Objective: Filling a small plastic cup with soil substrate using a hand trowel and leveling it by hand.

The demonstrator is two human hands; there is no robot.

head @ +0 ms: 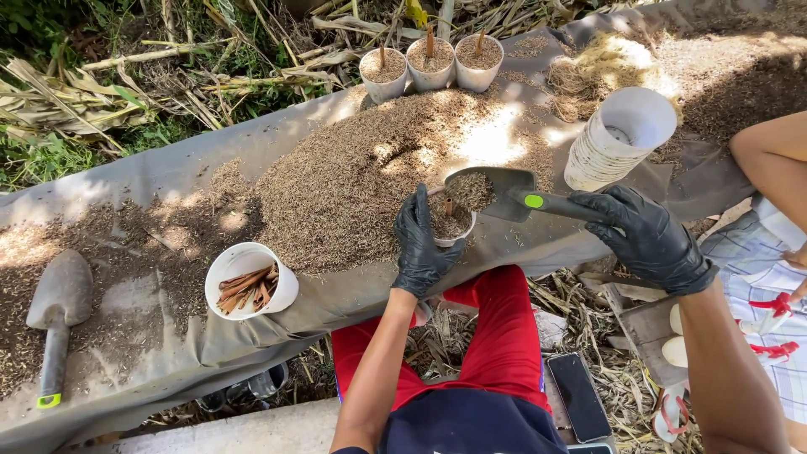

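My left hand (421, 242), in a black glove, grips a small white cup (451, 227) partly filled with brown husk mix, a short stick standing in it. My right hand (646, 236), also gloved in black, holds the handle of a grey hand trowel (498, 190) whose blade, loaded with husk mix, is tipped right over the cup. Both are at the near edge of a big heap of brown husk mix (361, 172) spread on a grey sheet (168, 168).
Three filled white cups with sticks (431, 62) stand at the back. A stack of white cups (614, 139) lies on its side at right. A white cup of cut sticks (250, 284) and a second trowel (57, 313) lie left. A phone (578, 397) rests by my legs; another person's leg (769, 151) is at right.
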